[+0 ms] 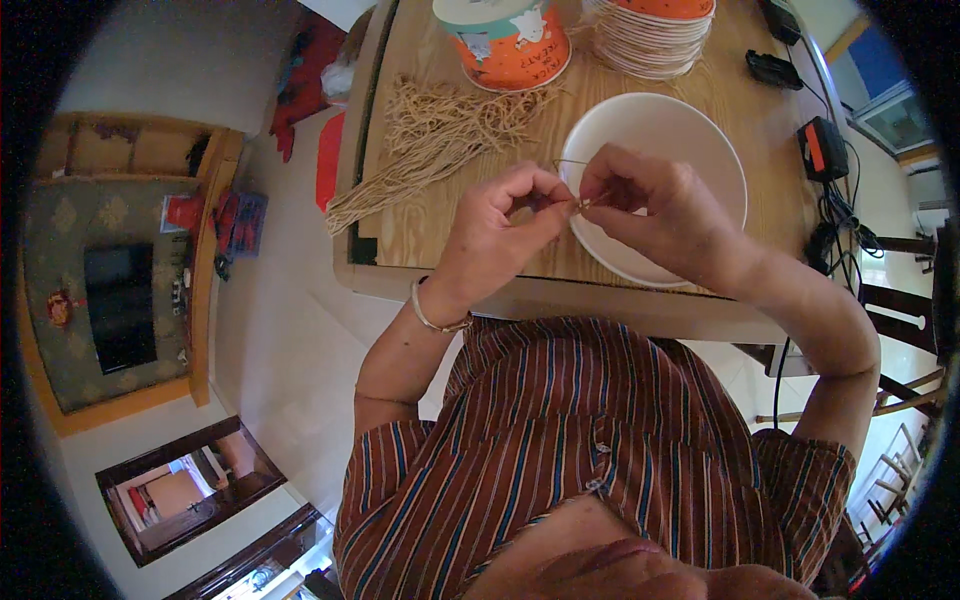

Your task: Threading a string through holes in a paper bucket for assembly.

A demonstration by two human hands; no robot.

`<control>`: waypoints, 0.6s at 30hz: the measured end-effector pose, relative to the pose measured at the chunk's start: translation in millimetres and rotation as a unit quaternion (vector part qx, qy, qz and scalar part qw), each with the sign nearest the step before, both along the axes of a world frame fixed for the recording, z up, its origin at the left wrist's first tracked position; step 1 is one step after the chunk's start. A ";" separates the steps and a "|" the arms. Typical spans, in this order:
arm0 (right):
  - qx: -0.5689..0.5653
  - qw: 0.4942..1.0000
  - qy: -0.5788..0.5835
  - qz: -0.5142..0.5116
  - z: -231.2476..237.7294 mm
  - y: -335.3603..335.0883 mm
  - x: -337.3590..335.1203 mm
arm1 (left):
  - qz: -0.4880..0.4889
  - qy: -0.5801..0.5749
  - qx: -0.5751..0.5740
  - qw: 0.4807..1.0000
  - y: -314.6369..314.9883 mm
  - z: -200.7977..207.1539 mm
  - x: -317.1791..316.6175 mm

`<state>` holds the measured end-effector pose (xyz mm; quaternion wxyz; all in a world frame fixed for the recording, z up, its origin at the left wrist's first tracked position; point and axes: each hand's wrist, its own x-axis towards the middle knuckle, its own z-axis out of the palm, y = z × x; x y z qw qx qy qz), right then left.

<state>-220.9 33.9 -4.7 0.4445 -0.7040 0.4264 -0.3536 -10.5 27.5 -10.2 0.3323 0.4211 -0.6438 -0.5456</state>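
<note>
My left grip (510, 222) and right grip (645, 205) pinch a thin strand (570, 161) mid-frame, seemingly unfinished; more strings (425, 150) lie loose upper left.

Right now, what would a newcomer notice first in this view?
Probably the left hand and right hand, fingertips pinched together over the left rim of a big white bowl; what they pinch is too small to identify. Left of the bowl, a loose bundle of tan cord sprawls across the wood-grain tabletop. Beyond, a bright orange tub stands beside stacked paper bowls.
</note>
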 end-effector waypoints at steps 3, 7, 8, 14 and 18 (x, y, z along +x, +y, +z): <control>-0.022 1.000 -0.009 -0.003 -0.5 -0.5 1.0 | 0.001 -0.008 0.003 1.000 -0.5 1.7 -0.1; -0.048 0.999 0.015 0.007 0.2 -0.7 2.0 | -0.016 -0.001 0.008 1.000 -1.2 4.3 1.0; -0.037 0.999 0.014 0.002 1.1 -0.6 2.9 | -0.021 -0.001 0.008 1.000 -1.5 4.0 1.3; -0.074 0.997 0.014 0.007 -2.5 -1.0 2.9 | -0.025 -0.009 0.003 1.000 -2.6 4.0 2.0; 0.038 0.999 0.027 0.024 2.8 -2.7 1.3 | -0.030 -0.017 -0.011 0.999 -3.9 1.7 3.0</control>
